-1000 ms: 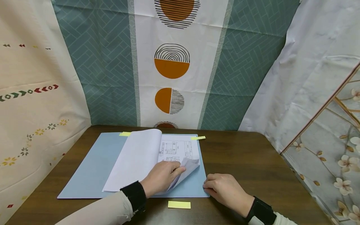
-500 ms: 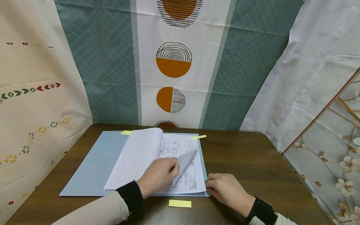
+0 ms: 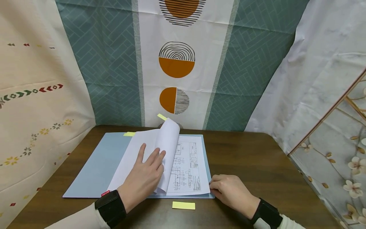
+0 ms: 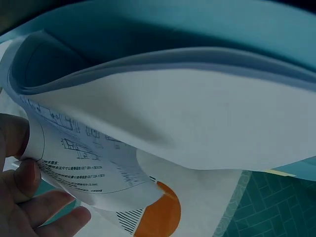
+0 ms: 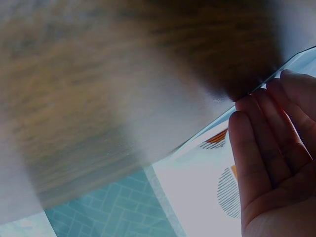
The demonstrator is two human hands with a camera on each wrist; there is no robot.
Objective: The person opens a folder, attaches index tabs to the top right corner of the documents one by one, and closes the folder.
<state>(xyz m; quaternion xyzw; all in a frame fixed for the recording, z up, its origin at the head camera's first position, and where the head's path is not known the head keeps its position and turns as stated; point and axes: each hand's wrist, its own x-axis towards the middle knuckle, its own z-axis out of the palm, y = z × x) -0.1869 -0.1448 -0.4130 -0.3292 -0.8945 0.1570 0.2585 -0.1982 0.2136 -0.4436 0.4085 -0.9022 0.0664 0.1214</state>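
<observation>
My left hand lies over the turned pages with its outer fingers spread. In the left wrist view, its fingers pinch the edge of a page with printed drawings and text. That page stands curled up in the head view, with a yellow tab at its top. Beneath, another drawing sheet lies flat in the pale blue folder. My right hand rests at the folder's lower right corner. Its fingers are fairly straight, fingertips right at the folder's edge.
A yellow sticky strip lies on the brown table, in front of the folder. A second yellow tab shows at the folder's top left. Patterned cloths hang behind and on both sides.
My left hand has moved left, its outer fingers spreading, and the page has swung up and leftward with its yellow tab. More of the sheet beneath shows. My right hand has stayed at the corner.
</observation>
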